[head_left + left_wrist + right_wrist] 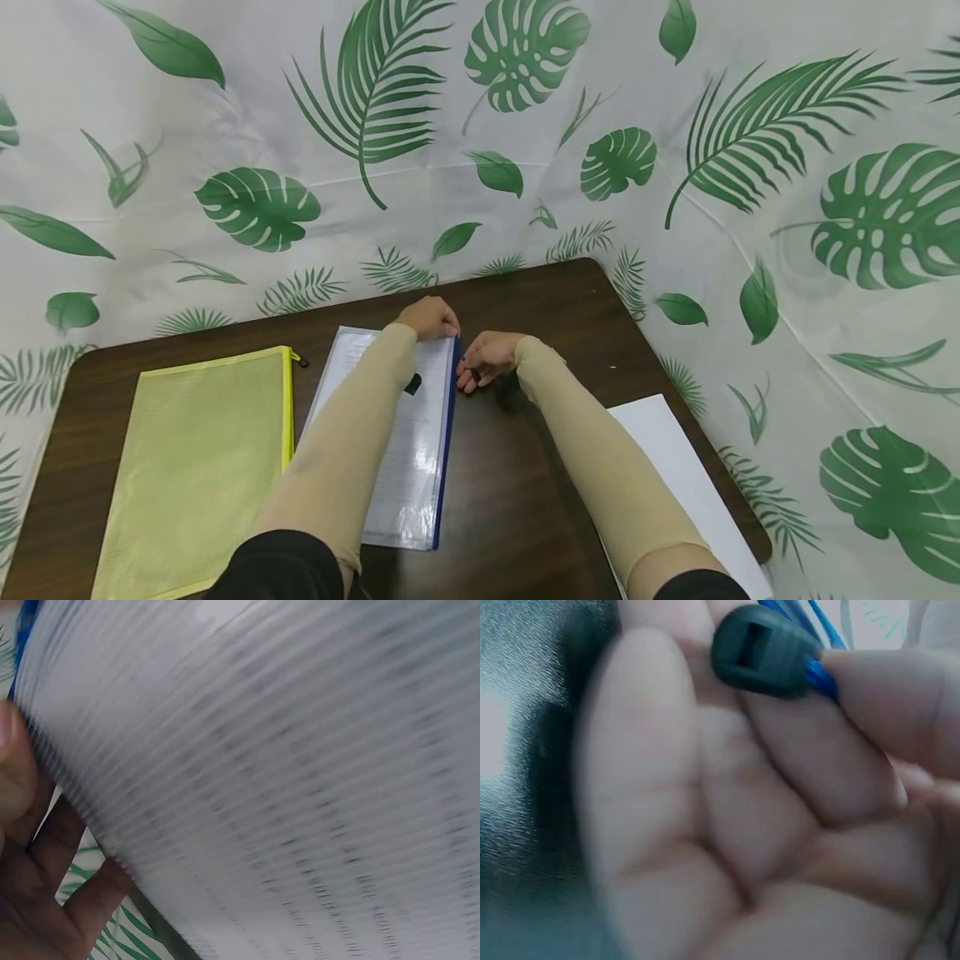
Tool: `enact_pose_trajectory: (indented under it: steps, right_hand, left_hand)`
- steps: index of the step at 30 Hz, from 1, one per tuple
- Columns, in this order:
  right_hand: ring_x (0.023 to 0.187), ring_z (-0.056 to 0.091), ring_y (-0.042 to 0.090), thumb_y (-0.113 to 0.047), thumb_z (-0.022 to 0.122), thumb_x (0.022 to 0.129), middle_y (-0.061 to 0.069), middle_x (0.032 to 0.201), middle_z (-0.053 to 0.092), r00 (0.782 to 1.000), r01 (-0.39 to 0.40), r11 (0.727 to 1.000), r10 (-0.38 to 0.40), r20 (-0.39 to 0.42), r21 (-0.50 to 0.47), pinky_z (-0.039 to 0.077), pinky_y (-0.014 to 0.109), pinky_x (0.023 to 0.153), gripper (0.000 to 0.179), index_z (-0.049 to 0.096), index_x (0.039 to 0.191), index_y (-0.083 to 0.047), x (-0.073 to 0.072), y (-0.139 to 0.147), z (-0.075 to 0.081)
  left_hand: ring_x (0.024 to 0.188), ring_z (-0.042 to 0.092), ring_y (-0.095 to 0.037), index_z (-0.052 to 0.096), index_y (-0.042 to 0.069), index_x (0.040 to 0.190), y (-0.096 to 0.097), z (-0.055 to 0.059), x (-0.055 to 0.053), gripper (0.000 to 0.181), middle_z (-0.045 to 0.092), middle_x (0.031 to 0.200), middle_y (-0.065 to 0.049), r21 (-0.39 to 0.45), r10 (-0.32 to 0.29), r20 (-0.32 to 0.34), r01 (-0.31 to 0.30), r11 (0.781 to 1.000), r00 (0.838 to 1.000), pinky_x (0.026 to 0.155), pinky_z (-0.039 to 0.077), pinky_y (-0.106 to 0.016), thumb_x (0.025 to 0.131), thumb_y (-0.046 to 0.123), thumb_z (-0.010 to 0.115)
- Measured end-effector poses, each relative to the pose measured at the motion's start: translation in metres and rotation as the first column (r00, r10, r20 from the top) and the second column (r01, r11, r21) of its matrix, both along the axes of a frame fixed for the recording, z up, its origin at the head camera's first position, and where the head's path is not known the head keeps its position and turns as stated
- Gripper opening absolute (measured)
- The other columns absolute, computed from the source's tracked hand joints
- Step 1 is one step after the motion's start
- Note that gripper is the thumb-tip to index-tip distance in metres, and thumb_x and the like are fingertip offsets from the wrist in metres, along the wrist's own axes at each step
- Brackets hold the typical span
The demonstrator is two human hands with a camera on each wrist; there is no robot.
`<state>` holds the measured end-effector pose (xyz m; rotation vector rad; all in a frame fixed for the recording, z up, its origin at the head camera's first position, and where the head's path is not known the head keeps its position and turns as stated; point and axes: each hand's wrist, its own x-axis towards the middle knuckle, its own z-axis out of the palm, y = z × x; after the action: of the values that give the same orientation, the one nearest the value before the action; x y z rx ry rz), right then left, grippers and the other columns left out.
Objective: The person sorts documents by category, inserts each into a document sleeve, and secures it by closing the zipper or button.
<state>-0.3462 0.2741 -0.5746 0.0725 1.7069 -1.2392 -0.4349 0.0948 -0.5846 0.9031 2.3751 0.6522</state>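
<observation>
Head view, and the left hand [430, 317] has the top corner of a clear pouch [408, 442] pinched between thumb and fingers!

Where does the rest of it lie from those fingertips?

It runs from them back toward the person, partly beneath the left forearm, and its blue edge [442, 483] comes right up beside the right hand [489, 357].

What have the right fingers got?

Right wrist view tells us: thumb and fingers grip a blue cord [822, 676], the black zipper pull [761, 654] poking out just past the thumb tip, against the fingers!

And over on the left wrist?

Ribbed plastic bulges beside the thumb, blurred print behind it, its rim right at the fingertips.

Anything farther off?

A yellow pouch [202, 467] lies well left of the left fingers; white paper [693, 487] sits closer to the person than the right fingers, partly under that forearm. All on the brown table [517, 483]!
</observation>
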Motion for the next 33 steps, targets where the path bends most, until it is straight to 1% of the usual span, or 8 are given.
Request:
enact_pose_trajectory:
  steps: [4,8,12,19,21,25,28,33]
  right_hand:
    - [0.088,0.074,0.021,-0.003,0.047,0.106,0.021,0.107,0.074,1.0,-0.017,1.0,0.017,0.024,-0.009,0.057,0.027,0.072,0.027,0.065,0.117,0.013,0.006,-0.003,-0.003]
    - [0.087,0.074,0.021,-0.004,0.048,0.106,0.019,0.103,0.075,0.999,0.02,1.0,-0.02,0.026,-0.01,0.057,0.028,0.071,0.025,0.067,0.112,0.011,0.009,-0.005,-0.006]
    - [0.088,0.074,0.021,-0.006,0.049,0.106,0.016,0.1,0.076,0.998,0.052,0.998,-0.05,0.049,-0.046,0.057,0.029,0.073,0.025,0.067,0.113,0.01,0.012,-0.006,-0.007]
    - [0.089,0.074,0.021,-0.005,0.048,0.106,0.017,0.102,0.076,0.996,-0.01,0.994,0.019,0.084,-0.105,0.057,0.03,0.076,0.026,0.066,0.115,0.012,0.024,-0.009,-0.015]
    - [0.088,0.074,0.021,-0.004,0.049,0.106,0.017,0.101,0.076,0.996,0.001,0.993,0.009,0.088,-0.114,0.058,0.03,0.076,0.026,0.067,0.113,0.012,0.027,-0.009,-0.016]
    - [0.087,0.074,0.021,-0.004,0.049,0.106,0.014,0.098,0.076,0.995,0.03,0.991,-0.017,0.098,-0.132,0.058,0.03,0.075,0.025,0.067,0.112,0.011,0.03,-0.008,-0.018]
    - [0.089,0.074,0.021,-0.005,0.048,0.106,0.014,0.099,0.076,0.994,0.041,0.989,-0.026,0.105,-0.145,0.058,0.031,0.076,0.026,0.067,0.115,0.011,0.031,-0.007,-0.018]
    - [0.09,0.074,0.024,-0.004,0.048,0.106,0.017,0.102,0.075,0.992,0.067,0.986,-0.05,0.114,-0.152,0.06,0.033,0.077,0.026,0.067,0.116,0.011,0.035,-0.008,-0.018]
  left_hand:
    - [0.089,0.062,-0.015,0.082,0.018,0.095,-0.001,0.004,-0.004,0.012,0.076,0.104,0.002,0.015,0.033,-0.002,-0.033,0.999,0.999,0.086,0.052,-0.037,0.097,0.022,0.071]
    - [0.092,0.062,-0.015,0.082,0.015,0.097,-0.003,0.004,-0.008,0.014,0.076,0.107,-0.001,0.049,-0.002,0.04,0.0,0.999,0.999,0.089,0.051,-0.035,0.098,0.02,0.069]
    - [0.094,0.062,-0.014,0.082,0.015,0.098,-0.008,0.005,-0.008,0.014,0.076,0.108,-0.001,0.043,0.003,0.071,-0.006,0.999,0.997,0.09,0.05,-0.033,0.099,0.017,0.068]
    - [0.095,0.061,-0.018,0.081,0.01,0.1,-0.015,0.018,-0.004,0.016,0.076,0.109,-0.006,0.048,0.027,0.054,-0.03,0.998,0.998,0.092,0.05,-0.037,0.1,0.013,0.066]
    - [0.097,0.061,-0.018,0.081,0.01,0.101,-0.014,0.019,-0.003,0.016,0.076,0.111,-0.006,0.045,0.025,0.057,-0.028,0.999,0.998,0.093,0.049,-0.036,0.1,0.014,0.065]
    - [0.098,0.062,-0.018,0.081,0.01,0.102,-0.014,0.018,-0.003,0.016,0.076,0.113,-0.006,0.039,0.03,0.075,-0.033,0.999,0.997,0.095,0.049,-0.035,0.1,0.014,0.065]
    - [0.096,0.061,-0.017,0.082,0.011,0.1,-0.015,0.014,-0.003,0.016,0.076,0.11,-0.005,0.037,0.04,0.069,-0.043,0.998,0.997,0.094,0.049,-0.035,0.1,0.014,0.066]
    - [0.1,0.062,-0.018,0.082,0.012,0.101,-0.017,0.011,-0.005,0.016,0.076,0.11,-0.004,0.039,0.032,0.055,-0.034,0.999,0.998,0.097,0.048,-0.036,0.099,0.015,0.066]
